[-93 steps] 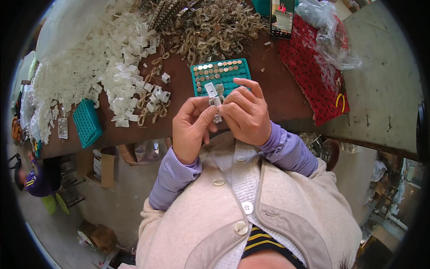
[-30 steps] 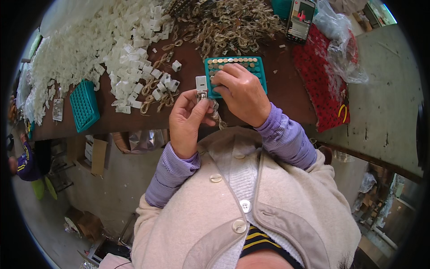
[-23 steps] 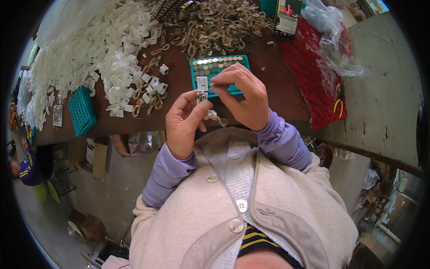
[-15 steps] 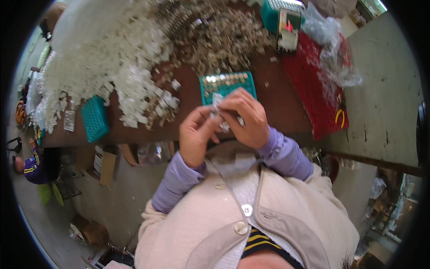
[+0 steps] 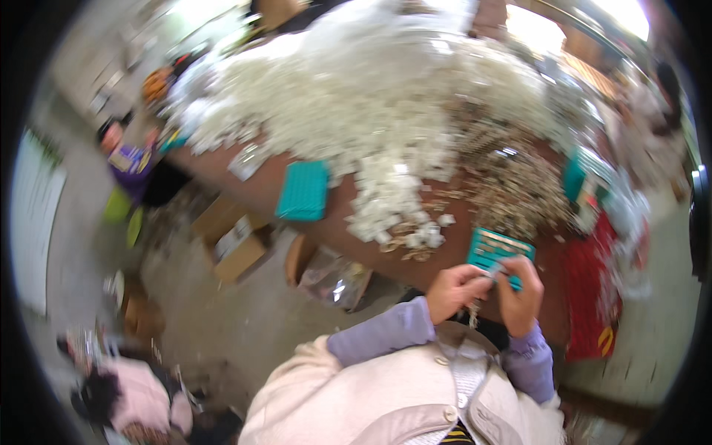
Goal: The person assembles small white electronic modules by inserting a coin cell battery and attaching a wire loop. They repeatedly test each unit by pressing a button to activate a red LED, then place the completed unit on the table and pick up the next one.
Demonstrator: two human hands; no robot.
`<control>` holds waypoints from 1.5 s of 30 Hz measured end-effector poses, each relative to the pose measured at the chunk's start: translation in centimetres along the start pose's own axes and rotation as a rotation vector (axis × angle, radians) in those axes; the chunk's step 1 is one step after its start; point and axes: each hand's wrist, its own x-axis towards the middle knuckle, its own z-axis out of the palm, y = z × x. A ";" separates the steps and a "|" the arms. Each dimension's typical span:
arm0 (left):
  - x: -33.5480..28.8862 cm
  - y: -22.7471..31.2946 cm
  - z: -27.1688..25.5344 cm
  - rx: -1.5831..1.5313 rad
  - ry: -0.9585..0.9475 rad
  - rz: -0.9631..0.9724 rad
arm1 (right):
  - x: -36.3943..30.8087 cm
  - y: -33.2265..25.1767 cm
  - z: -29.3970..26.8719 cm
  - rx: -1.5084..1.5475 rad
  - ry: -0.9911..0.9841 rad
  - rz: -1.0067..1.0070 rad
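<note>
My left hand (image 5: 455,291) and my right hand (image 5: 520,300) meet near the table's front edge, fingertips pinched together. Between them is a small pale piece (image 5: 490,273), blurred, whose kind I cannot make out. Below the left fingers dangles a short string of shiny bits (image 5: 473,314). Just beyond the hands lies a teal slotted tray (image 5: 482,251) with a row of small tan pieces along its far side, partly covered by the right fingers. Behind it spreads a heap of small brownish metal-looking pieces (image 5: 515,182).
A large heap of small white pieces (image 5: 356,104) covers the far table. Another teal tray (image 5: 302,191) sits at the front edge, left. Red cloth (image 5: 589,297) and clear plastic (image 5: 630,230) lie right. A cardboard box (image 5: 241,256) stands below. Two people (image 5: 132,163) (image 5: 141,393) are at left.
The view has swung left, so the table, trays and hands sit farther right in it. Both hands stay pinched together by the tray; a dangling string of bits now shows below them.
</note>
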 end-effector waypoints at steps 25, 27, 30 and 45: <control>4.0 2.4 10.6 -0.147 -0.280 -0.178 | -4.8 2.2 -8.9 -0.343 0.341 -0.356; 5.9 2.4 12.1 -0.248 -0.334 -0.262 | -5.4 3.3 -10.9 -0.323 0.361 -0.321; 7.8 2.5 13.8 -0.269 -0.318 -0.149 | -5.6 5.2 -15.2 -0.463 0.378 -0.188; 9.4 0.4 15.4 -0.599 -0.312 -0.313 | 2.2 20.2 -23.0 -0.959 0.107 -0.140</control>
